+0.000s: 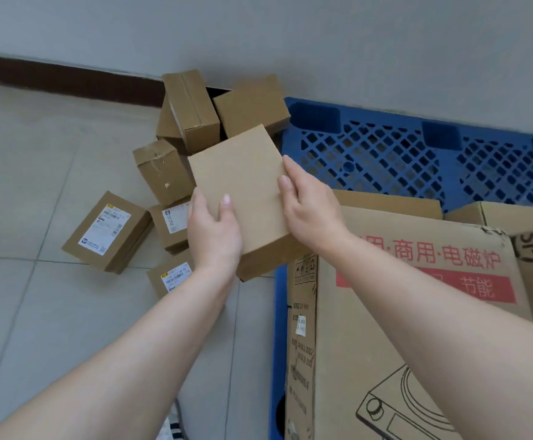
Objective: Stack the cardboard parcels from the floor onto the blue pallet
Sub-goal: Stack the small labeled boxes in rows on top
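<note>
Beside the blue pallet [395,154], pale grey floor tiles [20,173] ran back to a dark brown skirting board [62,79] under a plain light wall [290,36]. The pallet lay against that wall, its open lattice top bare at the far end. On its near end stood a large printed carton [401,328] with red lettering and a line drawing of a cooker; two more cartons stood on the pallet behind it, one mostly hidden [392,201], the other [519,217] cut off by the frame's right edge.

Both hands held a plain parcel [243,192] in the air over the pallet's left edge, tilted, its broad face upward. The left hand [214,230] gripped its near left side, thumb on top and fingers underneath out of sight. The right hand [306,204] clasped its right edge, thumb lying across the top face.

Left of the pallet, more parcels lay loose on the tiles. Three unlabelled ones [192,109] were heaped against the skirting at the pallet's far corner, and another [162,171] stood just in front of them. A labelled parcel [108,231] lay further left, apart from the heap. Two more labelled ones [171,222] [170,277] were partly hidden behind the left hand and forearm. Label print was too blurred to read.
</note>
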Demonstrator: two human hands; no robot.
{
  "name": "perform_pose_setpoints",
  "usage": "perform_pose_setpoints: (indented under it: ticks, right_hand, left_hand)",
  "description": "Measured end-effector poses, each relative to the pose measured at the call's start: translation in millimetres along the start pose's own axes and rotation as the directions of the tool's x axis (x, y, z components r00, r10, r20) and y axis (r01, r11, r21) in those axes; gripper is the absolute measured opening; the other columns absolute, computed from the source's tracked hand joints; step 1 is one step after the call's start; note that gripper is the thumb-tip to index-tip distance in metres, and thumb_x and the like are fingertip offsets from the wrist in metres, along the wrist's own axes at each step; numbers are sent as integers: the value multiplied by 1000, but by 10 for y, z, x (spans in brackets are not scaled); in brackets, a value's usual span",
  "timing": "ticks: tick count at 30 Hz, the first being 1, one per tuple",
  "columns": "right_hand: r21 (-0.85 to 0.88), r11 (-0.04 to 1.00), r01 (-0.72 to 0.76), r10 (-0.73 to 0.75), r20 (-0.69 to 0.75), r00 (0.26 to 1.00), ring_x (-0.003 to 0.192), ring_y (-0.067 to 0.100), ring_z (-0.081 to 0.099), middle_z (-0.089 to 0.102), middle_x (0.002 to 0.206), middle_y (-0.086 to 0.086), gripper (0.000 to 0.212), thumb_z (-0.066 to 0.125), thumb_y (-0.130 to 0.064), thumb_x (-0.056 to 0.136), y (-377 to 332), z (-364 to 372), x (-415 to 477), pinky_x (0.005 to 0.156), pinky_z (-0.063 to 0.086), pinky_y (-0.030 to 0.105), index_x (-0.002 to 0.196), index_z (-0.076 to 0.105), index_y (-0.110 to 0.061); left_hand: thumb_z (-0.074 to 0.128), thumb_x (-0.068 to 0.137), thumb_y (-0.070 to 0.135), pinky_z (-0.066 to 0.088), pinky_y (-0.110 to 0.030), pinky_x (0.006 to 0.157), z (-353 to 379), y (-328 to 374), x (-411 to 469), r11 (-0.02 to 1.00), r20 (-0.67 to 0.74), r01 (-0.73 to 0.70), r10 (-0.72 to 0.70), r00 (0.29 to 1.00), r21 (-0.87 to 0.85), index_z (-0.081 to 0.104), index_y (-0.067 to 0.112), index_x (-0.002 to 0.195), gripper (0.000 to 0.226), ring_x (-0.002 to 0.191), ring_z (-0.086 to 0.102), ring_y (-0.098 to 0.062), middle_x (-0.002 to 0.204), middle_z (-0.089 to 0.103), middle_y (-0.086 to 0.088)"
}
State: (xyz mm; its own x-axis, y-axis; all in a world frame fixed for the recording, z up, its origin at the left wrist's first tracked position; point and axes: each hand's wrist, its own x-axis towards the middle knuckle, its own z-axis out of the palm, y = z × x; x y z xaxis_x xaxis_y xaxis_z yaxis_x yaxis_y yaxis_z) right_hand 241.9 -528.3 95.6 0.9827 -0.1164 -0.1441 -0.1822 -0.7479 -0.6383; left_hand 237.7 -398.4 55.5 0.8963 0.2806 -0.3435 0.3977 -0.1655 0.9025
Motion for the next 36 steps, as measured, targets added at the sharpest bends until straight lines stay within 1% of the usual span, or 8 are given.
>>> perform_pose_setpoints:
  ticks: [2,6,10,14,21,25,30,36]
  right_hand:
    - [-7,1000,19,-19,-58,998,123,17,46,50,138,-1,44,31,-28,102,58,-105,-74,89,34,24,144,33,-17]
    - [72,997,-9,22,-176,984,136,14,35,38,149,0,46,32,-25,102,180,-328,-164,109,29,27,146,28,-15]
    - [155,988,-20,68,-306,950,135,12,35,39,148,-1,45,33,-23,102,214,-681,-228,107,27,21,145,31,-15]
    - [189,982,-26,101,-399,911,133,12,38,42,146,-3,44,34,-22,101,363,-1091,-357,106,29,21,144,33,-16]
    - [155,978,-140,201,-517,832,128,13,45,49,140,-5,42,34,-29,101,1022,-1947,-789,104,37,28,142,39,-20]
    - [135,963,-233,268,-575,773,120,15,51,55,133,-6,40,34,-29,101,1514,-2432,-1127,90,37,23,139,42,-23]
    - [150,941,-305,330,-617,715,122,16,49,55,134,-3,40,34,-29,101,2160,-3025,-1532,93,35,23,139,44,-20]
    - [98,915,-391,352,-666,658,120,19,51,57,132,-1,40,34,-32,101,2927,-3672,-1935,95,39,29,137,46,-22]
  left_hand:
    - [45,96,32,36,-38,110,54,139,-50,996,2,-83,83,997,27,39,17,143,50,131,43,-14,143,46,3]
    - [46,97,27,33,-36,113,194,489,-139,972,48,-228,226,973,54,35,16,147,52,136,39,-10,148,42,5]
    - [46,98,23,27,-30,117,399,858,-331,951,80,-307,303,950,45,30,13,148,53,139,32,-6,152,36,5]
    - [46,97,24,28,-33,116,690,1125,-599,928,124,-371,365,923,25,32,12,147,53,139,33,-8,151,37,3]
    - [46,99,24,27,-33,117,1549,1406,-1404,932,275,-360,358,892,-46,29,15,149,54,140,30,-7,153,33,6]
    - [43,99,25,29,-36,116,2119,1454,-1931,933,361,-355,350,865,-54,27,16,149,53,140,30,-10,153,33,4]
    - [42,100,23,21,-32,119,2802,1518,-2597,945,465,-318,318,826,-80,24,15,150,53,143,23,-6,156,27,5]
    - [38,101,25,21,-33,119,3580,1550,-3260,950,578,-304,285,765,-66,24,17,150,51,142,23,-7,155,27,6]
